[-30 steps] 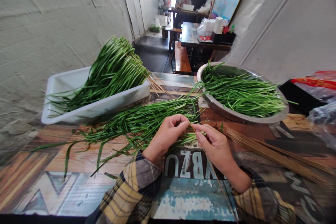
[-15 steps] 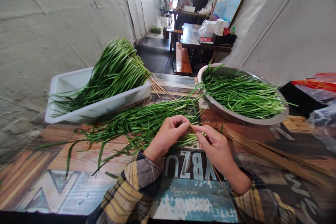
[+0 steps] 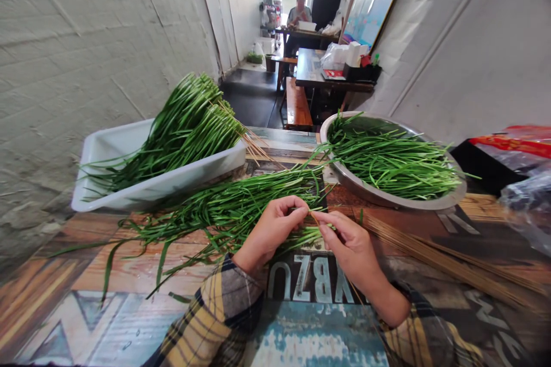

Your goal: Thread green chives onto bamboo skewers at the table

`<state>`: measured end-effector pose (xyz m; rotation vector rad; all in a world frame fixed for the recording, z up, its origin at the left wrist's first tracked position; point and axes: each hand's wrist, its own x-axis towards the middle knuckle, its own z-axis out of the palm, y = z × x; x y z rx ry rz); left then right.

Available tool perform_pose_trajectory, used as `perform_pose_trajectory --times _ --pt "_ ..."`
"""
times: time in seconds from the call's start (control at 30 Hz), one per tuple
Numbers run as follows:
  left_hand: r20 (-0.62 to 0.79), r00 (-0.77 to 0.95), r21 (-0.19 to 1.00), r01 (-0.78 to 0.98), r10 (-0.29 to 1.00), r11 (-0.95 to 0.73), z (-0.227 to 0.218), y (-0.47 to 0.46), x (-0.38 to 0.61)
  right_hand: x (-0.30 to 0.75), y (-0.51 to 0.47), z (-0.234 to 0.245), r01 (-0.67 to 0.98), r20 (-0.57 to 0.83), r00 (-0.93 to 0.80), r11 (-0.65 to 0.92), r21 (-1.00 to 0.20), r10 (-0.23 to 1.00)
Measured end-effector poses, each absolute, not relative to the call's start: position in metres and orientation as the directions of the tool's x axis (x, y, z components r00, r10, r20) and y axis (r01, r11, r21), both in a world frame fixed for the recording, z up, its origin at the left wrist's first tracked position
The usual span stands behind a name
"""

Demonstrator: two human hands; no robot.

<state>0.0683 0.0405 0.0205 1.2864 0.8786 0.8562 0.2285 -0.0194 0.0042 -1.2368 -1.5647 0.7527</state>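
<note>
My right hand [image 3: 350, 241] pinches a thin bamboo skewer [image 3: 315, 219], whose shaft runs under the palm toward the table's front edge. At the skewer's tip, my left hand [image 3: 275, 226] is closed in a pinch, thumb against forefinger; whatever lies between them is too small to make out. Both sets of fingertips nearly meet. Beneath and behind the left hand spreads a loose pile of garlic chives [image 3: 232, 200], pale stem ends pointing right. More bamboo skewers [image 3: 430, 252] lie in a bundle to the right of my right hand.
Skewered chives [image 3: 189, 132] lean in a white plastic tray [image 3: 172, 189] at left. A steel basin [image 3: 365, 192] of loose chives stands at right, near plastic bags [image 3: 527, 200]. Beyond are a bench [image 3: 298, 106], another table [image 3: 312, 66] and a seated person [image 3: 300, 14].
The whole view has shifted slightly, with the tray and basin lower in the picture. Both hands keep nearly the same pinch at the skewer's tip.
</note>
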Motion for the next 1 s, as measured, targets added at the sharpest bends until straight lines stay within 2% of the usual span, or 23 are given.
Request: perform_pose_trajectory --times 0.8,1.0 --pt "-0.006 0.436 1.000 0.002 0.900 0.006 0.0232 0.0386 0.0667 0.2291 -0.0211 -0.0002 0.395 0.248 0.026 0.218 -0.892 0.968" --pt "0.004 0.451 1.000 0.012 0.892 -0.011 0.0231 0.0387 0.0672 0.2278 -0.0221 -0.0038 0.317 0.141 0.072 0.111 -0.942 0.987"
